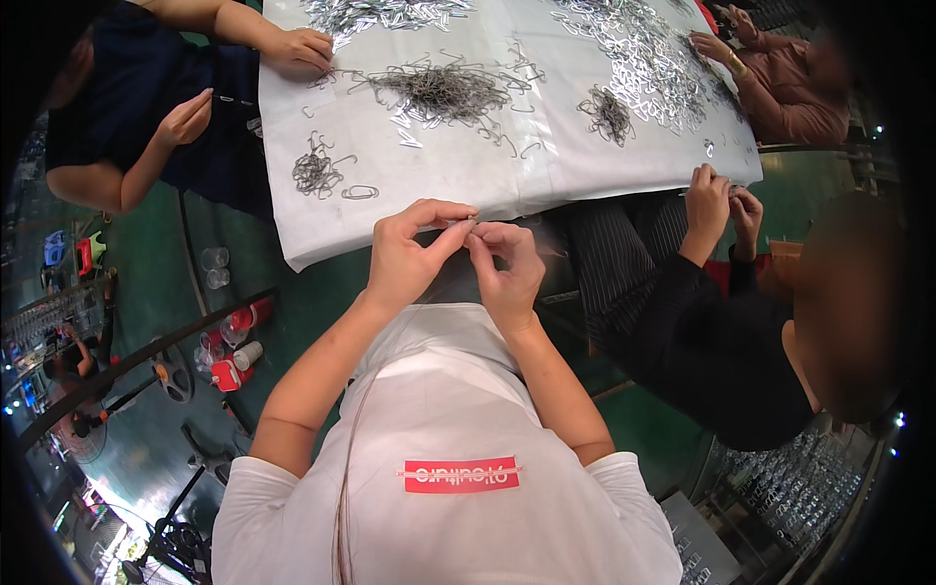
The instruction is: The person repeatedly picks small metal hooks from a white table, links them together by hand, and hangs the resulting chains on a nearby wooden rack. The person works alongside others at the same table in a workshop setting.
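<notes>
My left hand (421, 249) and my right hand (507, 273) meet just off the near edge of the white-covered table (419, 180). Both are closed in a pinch, fingertips together on a small grey metal piece (472, 220); most of it is hidden by the fingers. Beyond them on the cover lies a small heap of bent dark wire pieces (314, 172), with a few wire loops (360, 192) beside it. A larger tangle of the same wire (444, 91) spreads farther back. Shiny silver metal pieces (653, 63) are strewn over the far right.
Co-workers' hands work at the left (297, 49), at the right (707, 200) and at the far right corner (721, 49). A second small wire heap (607, 117) and more silver pieces (390, 12) lie on the table. A red container (231, 374) stands on the green floor at left.
</notes>
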{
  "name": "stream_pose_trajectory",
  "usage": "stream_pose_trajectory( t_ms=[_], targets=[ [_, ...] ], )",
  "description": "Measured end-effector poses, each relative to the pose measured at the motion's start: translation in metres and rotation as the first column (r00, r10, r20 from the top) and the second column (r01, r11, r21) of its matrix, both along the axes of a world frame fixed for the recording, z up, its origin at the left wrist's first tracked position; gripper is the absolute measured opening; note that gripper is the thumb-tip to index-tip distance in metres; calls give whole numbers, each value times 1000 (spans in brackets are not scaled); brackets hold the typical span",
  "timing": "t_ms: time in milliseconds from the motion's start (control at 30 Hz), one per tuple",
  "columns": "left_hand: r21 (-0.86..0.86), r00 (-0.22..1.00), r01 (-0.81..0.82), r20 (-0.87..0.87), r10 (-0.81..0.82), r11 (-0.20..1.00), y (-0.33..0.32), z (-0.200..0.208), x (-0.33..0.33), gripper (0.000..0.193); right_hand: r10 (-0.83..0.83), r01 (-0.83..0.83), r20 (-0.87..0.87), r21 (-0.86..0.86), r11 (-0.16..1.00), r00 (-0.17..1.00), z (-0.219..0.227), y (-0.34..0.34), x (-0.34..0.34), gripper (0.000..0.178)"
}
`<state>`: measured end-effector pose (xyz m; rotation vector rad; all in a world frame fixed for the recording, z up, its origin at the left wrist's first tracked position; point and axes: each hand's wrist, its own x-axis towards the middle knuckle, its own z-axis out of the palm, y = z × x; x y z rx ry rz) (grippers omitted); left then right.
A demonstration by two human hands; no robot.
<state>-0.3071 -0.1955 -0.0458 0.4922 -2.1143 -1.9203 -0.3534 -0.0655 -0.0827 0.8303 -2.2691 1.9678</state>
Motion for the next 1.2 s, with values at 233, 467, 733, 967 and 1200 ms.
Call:
stream_pose_trajectory(
  t_ms=[233,467,733,967,1200],
  targets=[
    [-55,989,-88,-124,80,995,1,-11,8,14,37,-24,-113,118,993,993,-15,9,-19,19],
    [-2,993,-95,-64,95,995,5,-14,13,15,-134,136,-46,571,810,990,-70,-13,-146,9],
    [-69,991,-107,-92,100,992,4,-6,13,15,-116,-13,84,861,508,990,-65,-40,-221,12],
    [-76,985,-144,-105,136,987,5,-4,14,17,-164,-78,142,935,347,976,-68,-63,-197,17],
    [-97,985,-148,-108,137,984,7,-5,19,17,-52,-22,52,886,463,997,-70,-63,-185,21]
  ],
)
